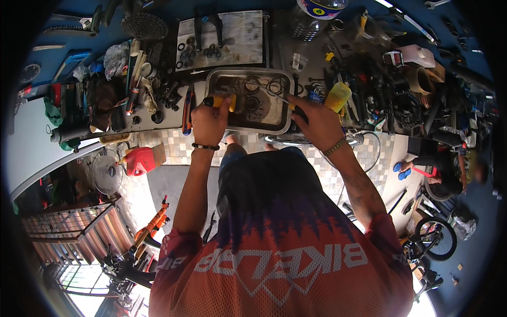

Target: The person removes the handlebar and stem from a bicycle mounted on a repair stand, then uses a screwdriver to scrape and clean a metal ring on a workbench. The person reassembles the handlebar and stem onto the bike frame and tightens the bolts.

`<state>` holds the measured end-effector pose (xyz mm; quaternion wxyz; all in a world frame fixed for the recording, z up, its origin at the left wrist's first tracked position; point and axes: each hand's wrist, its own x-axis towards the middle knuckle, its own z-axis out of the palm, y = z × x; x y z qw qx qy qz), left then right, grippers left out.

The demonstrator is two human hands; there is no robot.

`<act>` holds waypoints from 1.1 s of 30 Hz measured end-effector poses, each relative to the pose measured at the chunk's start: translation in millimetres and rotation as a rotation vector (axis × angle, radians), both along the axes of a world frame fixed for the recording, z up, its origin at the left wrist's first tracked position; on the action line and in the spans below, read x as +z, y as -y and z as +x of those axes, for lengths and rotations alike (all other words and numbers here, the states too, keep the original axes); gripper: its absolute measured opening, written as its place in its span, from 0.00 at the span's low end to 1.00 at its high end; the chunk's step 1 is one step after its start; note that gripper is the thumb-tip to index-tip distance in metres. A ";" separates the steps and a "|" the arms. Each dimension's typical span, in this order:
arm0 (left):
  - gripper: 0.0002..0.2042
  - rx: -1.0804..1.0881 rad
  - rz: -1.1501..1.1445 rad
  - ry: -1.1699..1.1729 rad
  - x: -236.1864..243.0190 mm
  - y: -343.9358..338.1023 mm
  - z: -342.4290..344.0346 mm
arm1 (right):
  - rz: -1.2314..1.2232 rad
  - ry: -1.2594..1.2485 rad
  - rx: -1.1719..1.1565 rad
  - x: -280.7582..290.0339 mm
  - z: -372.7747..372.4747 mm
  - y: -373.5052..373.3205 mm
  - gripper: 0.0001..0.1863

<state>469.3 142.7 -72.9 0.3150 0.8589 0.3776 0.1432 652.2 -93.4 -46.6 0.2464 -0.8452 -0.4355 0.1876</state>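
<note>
A metal tray (212, 84) at the bench's front edge holds dark rings (252, 103) and murky brown liquid. Over its left rim, my left hand (210, 122) is closed around a yellow-and-black piece (215, 101), whose exact kind I cannot make out. At the right rim my right hand (320, 122) grips a slim metal-shafted tool (275, 95), its shaft slanting left over the tray. A little yellow shows by those fingers; the rest of the handle is hidden. An orange-and-black tool (187, 111) lies left of the tray.
Behind the tray, a white sheet (245, 39) carries several rings and a black forked part (207, 26). A yellow container (338, 96) stands right of the tray, beside crowded tools. A red canister (140, 161) sits on the left floor; another person (449, 171) is at the right.
</note>
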 end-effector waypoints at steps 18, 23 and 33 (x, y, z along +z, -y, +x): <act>0.09 -0.112 0.015 0.056 -25.4 4.1 -3.0 | -0.049 -0.028 0.053 -3.1 -39.3 59.5 0.25; 0.08 -0.094 -0.358 0.010 -0.6 -1.4 -6.6 | -0.107 0.039 0.072 -2.2 -41.7 60.4 0.24; 0.08 -0.180 -0.246 0.125 -14.9 -5.1 -15.5 | -0.150 0.103 0.092 4.2 -48.4 63.6 0.24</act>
